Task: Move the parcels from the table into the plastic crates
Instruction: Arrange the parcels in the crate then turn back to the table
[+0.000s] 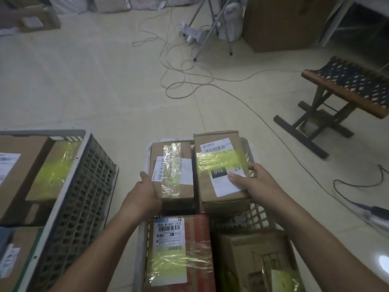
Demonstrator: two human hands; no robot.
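Note:
A white plastic crate (253, 218) stands on the floor in front of me, packed with cardboard parcels. My left hand (145, 190) grips the near left corner of a taped brown parcel (174, 163) at the crate's far left. My right hand (250, 182) holds the near right corner of a taller parcel (219, 150) with yellow tape and a white label, thumb on the label. Nearer to me lie a red-printed parcel (179, 249) and an open brown box (252, 260). A second crate (73, 186) on the left holds more parcels.
A wooden folding stool (341, 95) stands at the right. Loose cables (189, 70) run over the tiled floor, with a power strip (374, 211) at the far right. A metal stand (210, 28) and a big carton (284, 22) stand at the back.

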